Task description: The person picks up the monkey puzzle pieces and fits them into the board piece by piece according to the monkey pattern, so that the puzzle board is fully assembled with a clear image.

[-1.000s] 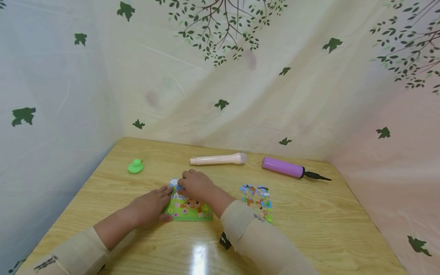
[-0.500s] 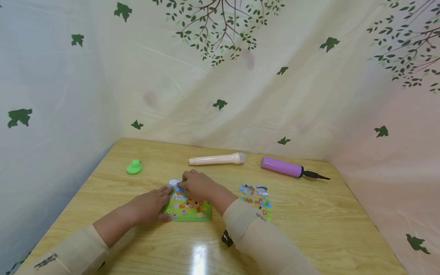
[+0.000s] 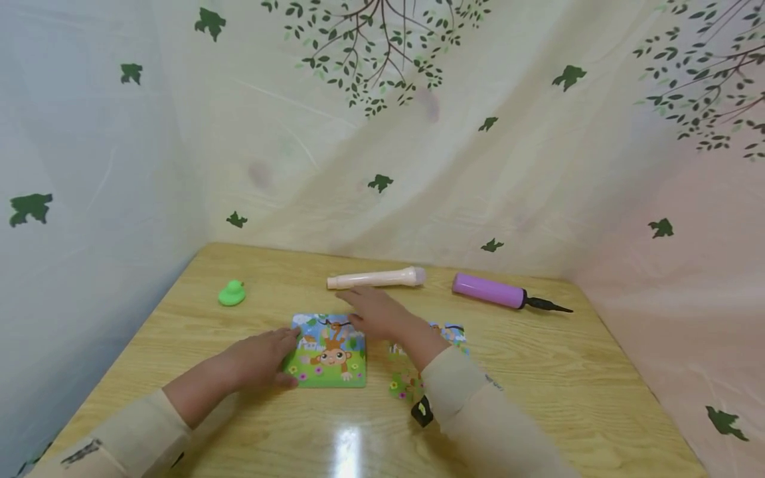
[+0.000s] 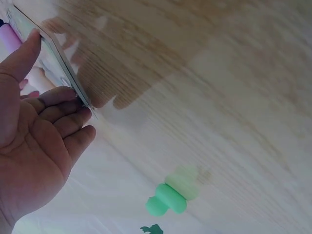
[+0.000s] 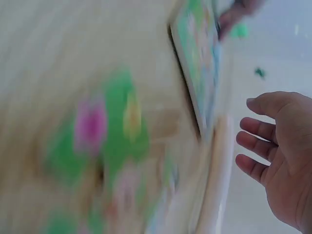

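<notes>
Puzzle [image 3: 327,364] lies on the table [image 3: 562,378] in head view, left of loose pieces [image 3: 403,387] partly hidden by the right arm [image 3: 478,398]. Left wrist: left hand [image 4: 41,131] braces puzzle's left edge, thumb near, fingertips far, unclenched, presumably to stop sliding. Right wrist: right hand [image 5: 287,151] hangs apart near its far-right corner, empty, fingers slightly bent.

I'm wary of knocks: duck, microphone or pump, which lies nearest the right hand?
The pale toy microphone, just beyond the right hand; the green duck sits farther left, the purple balloon pump farther right.
</notes>
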{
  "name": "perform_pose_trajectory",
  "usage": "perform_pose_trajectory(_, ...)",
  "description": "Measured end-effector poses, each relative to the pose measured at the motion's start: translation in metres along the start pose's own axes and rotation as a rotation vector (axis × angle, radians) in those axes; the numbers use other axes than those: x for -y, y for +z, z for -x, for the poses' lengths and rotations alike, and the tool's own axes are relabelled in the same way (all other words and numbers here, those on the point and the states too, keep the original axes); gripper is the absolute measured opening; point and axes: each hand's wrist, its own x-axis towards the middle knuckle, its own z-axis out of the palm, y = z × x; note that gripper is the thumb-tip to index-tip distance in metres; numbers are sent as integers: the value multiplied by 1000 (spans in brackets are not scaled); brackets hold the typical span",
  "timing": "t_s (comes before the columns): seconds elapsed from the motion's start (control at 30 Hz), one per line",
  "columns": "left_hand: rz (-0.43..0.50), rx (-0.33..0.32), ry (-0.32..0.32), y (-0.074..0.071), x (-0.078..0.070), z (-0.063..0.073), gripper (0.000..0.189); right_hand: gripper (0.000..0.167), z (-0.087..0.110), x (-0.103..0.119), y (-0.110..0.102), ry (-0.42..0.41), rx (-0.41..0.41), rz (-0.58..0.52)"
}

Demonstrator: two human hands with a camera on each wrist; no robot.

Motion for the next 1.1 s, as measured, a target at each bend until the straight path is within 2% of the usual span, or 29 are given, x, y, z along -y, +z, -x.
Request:
perform_pose_trajectory(0.13,17,0,-3,1,0,2,86,54,22,-34,-8,83,-24,-3)
perform_pose_trajectory(0.23,14,-7,-1,2,0,2,86,52,41,-57,-12,112,-31,2)
perform_pose_trajectory(0.43,10,6,-13,2,-2,2,89,42,73,-87,-14,160,28,-11)
perform_pose_trajectory(0.6,-8,22,-25,-1,-6,2,89,36,87,-99,-11,182,108,-11)
perform_pose_trajectory(0.7,-10,26,-22,-3,-8,2,88,29,92,-104,-6,169,129,7)
perform_pose_trajectory(0.9,-34,25,-7,-3,-8,0,87,7,94,-107,0,115,70,43)
perform_pose_trajectory(1.1,-25,38,-20,-1,-8,-3,88,17,96,-104,-1,109,50,30)
